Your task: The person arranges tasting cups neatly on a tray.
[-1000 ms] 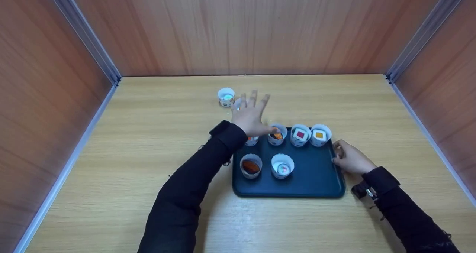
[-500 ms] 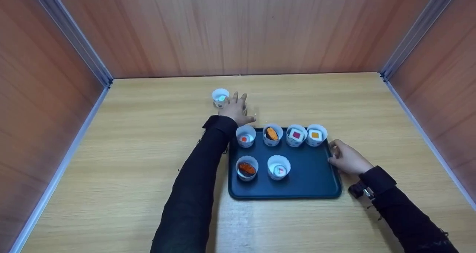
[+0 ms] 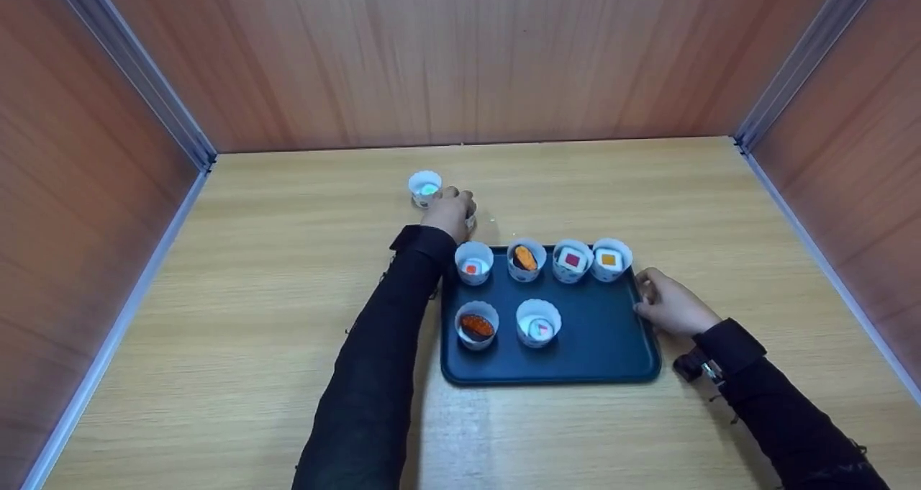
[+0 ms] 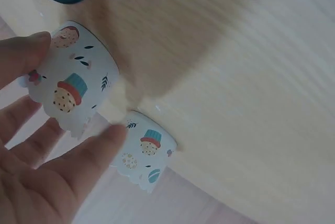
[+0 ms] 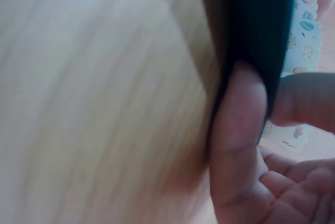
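Note:
At the far side of the table my left hand is curled over a white paper baking cup with cupcake prints. In the left wrist view the thumb lies against one side of this cup and the fingers reach round the other. A second baking cup with something pale green inside stands just left of the hand, close to one finger. My right hand pinches the right edge of a dark green tray, thumb on the outer side in the right wrist view.
Along the tray's far edge stand several filled baking cups, among them one with an orange-and-black piece and one with a yellow-centred white square. Nearer are cups with a dark orange piece and a pale piece. Wooden panels enclose the table.
My left hand has moved back and left from above the tray's far cups, and its spread fingers have curled round the baking cup. The right hand stays at the tray's edge.

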Available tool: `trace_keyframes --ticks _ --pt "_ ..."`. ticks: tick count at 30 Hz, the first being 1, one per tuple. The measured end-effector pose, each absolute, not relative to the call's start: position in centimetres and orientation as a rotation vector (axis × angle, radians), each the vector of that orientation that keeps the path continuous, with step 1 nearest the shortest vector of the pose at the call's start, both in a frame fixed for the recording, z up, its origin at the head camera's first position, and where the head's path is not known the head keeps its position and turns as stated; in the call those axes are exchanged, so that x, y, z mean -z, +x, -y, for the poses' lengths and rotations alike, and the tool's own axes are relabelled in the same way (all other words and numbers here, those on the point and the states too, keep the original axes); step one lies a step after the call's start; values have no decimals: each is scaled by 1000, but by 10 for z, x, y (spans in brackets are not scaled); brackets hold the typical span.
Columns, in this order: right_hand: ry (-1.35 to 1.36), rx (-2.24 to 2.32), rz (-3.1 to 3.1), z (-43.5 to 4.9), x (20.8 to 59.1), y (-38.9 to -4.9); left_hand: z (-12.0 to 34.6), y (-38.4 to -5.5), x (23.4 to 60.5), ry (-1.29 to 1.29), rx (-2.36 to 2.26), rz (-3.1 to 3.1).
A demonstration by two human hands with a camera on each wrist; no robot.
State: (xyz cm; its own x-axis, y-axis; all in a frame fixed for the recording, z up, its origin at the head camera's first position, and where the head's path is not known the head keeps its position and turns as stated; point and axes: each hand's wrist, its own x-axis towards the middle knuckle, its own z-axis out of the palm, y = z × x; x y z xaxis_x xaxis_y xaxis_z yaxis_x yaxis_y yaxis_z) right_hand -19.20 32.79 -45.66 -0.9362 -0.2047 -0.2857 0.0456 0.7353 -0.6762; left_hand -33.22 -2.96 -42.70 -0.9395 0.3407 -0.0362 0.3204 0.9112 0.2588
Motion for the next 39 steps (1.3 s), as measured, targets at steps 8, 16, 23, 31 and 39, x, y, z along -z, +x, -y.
trace_keyframes --ticks 8,16,23,31,39 --pt "-128 1077 -2562 -330 457 -194 35 -328 426 363 -531 -2983" --pt "-126 1094 -2562 -330 455 -196 41 -322 419 243 -608 -3029" --pt "-85 1116 -2516 -332 452 -199 44 -307 403 244 -669 -3030" --pt "-120 1129 -2573 -333 433 -200 37 -286 384 478 -675 -3054" --pt "-207 1207 -2682 -316 416 -201 25 -264 373 687 -734 -3028"
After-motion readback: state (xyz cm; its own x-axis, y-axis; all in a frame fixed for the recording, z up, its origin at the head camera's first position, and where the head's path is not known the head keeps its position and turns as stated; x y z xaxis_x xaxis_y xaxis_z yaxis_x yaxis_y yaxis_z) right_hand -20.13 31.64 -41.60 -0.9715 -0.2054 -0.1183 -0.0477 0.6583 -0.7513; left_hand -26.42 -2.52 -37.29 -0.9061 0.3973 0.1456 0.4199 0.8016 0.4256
